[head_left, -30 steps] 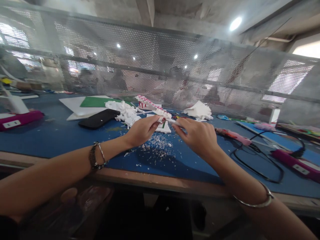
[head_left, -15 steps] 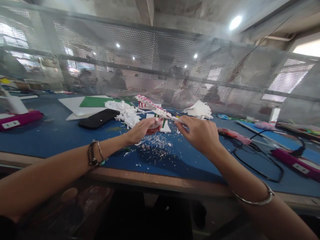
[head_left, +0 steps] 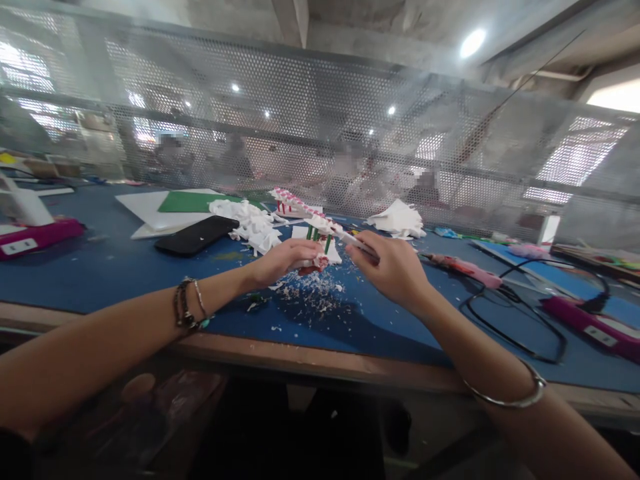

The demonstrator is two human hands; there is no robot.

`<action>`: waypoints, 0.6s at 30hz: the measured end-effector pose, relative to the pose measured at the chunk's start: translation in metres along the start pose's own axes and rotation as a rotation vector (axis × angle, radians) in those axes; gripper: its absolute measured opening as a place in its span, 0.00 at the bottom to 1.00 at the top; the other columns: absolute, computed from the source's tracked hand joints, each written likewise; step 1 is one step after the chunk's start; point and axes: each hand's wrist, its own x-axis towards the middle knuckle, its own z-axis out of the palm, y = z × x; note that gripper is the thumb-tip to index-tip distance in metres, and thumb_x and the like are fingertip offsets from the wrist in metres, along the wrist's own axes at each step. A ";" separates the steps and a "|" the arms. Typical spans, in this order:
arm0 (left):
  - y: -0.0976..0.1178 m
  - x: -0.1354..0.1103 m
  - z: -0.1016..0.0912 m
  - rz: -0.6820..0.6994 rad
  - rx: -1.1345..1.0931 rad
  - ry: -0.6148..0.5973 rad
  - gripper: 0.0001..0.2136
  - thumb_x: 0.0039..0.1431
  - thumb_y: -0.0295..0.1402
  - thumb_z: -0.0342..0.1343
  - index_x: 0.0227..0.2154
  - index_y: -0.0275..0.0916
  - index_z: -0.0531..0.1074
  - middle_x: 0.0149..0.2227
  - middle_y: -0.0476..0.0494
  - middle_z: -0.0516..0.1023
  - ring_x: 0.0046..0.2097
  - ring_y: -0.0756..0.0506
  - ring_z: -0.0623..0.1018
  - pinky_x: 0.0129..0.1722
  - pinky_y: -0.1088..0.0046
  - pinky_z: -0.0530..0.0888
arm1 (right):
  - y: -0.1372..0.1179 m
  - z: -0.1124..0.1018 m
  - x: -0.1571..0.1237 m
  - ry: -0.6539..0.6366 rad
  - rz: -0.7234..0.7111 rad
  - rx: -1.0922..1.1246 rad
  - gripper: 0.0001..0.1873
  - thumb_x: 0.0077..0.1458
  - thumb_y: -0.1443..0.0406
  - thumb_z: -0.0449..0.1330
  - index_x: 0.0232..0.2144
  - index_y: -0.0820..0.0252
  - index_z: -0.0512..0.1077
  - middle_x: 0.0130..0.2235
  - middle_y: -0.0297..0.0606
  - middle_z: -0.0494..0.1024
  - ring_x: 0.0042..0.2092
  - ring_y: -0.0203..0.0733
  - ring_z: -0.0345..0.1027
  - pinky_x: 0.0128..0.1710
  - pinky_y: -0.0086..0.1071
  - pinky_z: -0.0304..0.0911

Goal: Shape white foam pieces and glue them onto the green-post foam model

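Both hands are curled closed at mid-frame: the left hand (head_left: 283,260) pinches a small red-and-white piece (head_left: 322,263), the right hand (head_left: 395,265) a slim pale tool (head_left: 357,242). That piece looks light and fragile to me, best held gently by its edges.

One left hand (head_left: 280,261), one right hand (head_left: 397,263), one pale stick (head_left: 357,241), one red-and-white piece (head_left: 320,263); three bracelets (head_left: 538,393) (two on the left wrist, one on the right). Two magenta strips (head_left: 563,313), two white heaps (head_left: 250,220), one phone (head_left: 197,237), one green sheet (head_left: 187,201), one pink tool (head_left: 467,270), one table (head_left: 140,287). Shavings (head_left: 320,290): too many to count.
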 end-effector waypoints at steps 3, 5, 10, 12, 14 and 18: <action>-0.001 0.001 0.000 -0.027 -0.034 -0.009 0.06 0.45 0.29 0.44 0.18 0.36 0.63 0.21 0.50 0.61 0.22 0.53 0.61 0.21 0.76 0.60 | 0.004 0.001 0.002 -0.075 0.053 -0.104 0.14 0.52 0.58 0.46 0.25 0.59 0.66 0.25 0.35 0.73 0.25 0.35 0.62 0.21 0.27 0.44; -0.001 0.001 -0.001 -0.037 -0.041 -0.017 0.04 0.44 0.29 0.45 0.19 0.36 0.63 0.21 0.51 0.61 0.22 0.54 0.61 0.22 0.76 0.60 | 0.008 0.002 0.003 -0.166 0.090 -0.215 0.14 0.53 0.58 0.45 0.27 0.58 0.67 0.27 0.37 0.74 0.26 0.37 0.64 0.21 0.28 0.43; 0.001 0.000 -0.001 -0.059 -0.016 -0.027 0.02 0.45 0.29 0.47 0.24 0.37 0.63 0.22 0.51 0.65 0.25 0.54 0.66 0.27 0.77 0.63 | 0.024 0.009 0.000 -0.500 0.143 -0.395 0.14 0.53 0.62 0.46 0.30 0.60 0.70 0.32 0.43 0.75 0.31 0.42 0.68 0.22 0.28 0.46; 0.002 0.000 0.000 -0.064 -0.007 -0.021 0.02 0.46 0.29 0.48 0.26 0.37 0.61 0.24 0.50 0.67 0.28 0.53 0.68 0.30 0.76 0.64 | 0.031 0.012 -0.002 -0.575 0.129 -0.383 0.11 0.52 0.64 0.49 0.30 0.61 0.71 0.33 0.44 0.75 0.32 0.44 0.68 0.23 0.29 0.50; 0.001 0.000 0.000 -0.055 -0.010 -0.019 0.03 0.46 0.28 0.49 0.26 0.37 0.60 0.26 0.50 0.68 0.30 0.53 0.70 0.33 0.75 0.66 | 0.034 0.013 -0.001 -0.574 0.106 -0.367 0.11 0.51 0.65 0.50 0.33 0.62 0.70 0.36 0.45 0.75 0.36 0.44 0.67 0.26 0.30 0.54; -0.003 0.002 0.002 -0.038 0.044 -0.010 0.05 0.47 0.30 0.50 0.27 0.37 0.59 0.26 0.49 0.68 0.30 0.52 0.71 0.34 0.74 0.67 | 0.025 0.011 0.003 -0.376 -0.070 -0.044 0.17 0.52 0.61 0.50 0.44 0.65 0.63 0.38 0.44 0.71 0.38 0.40 0.65 0.35 0.31 0.58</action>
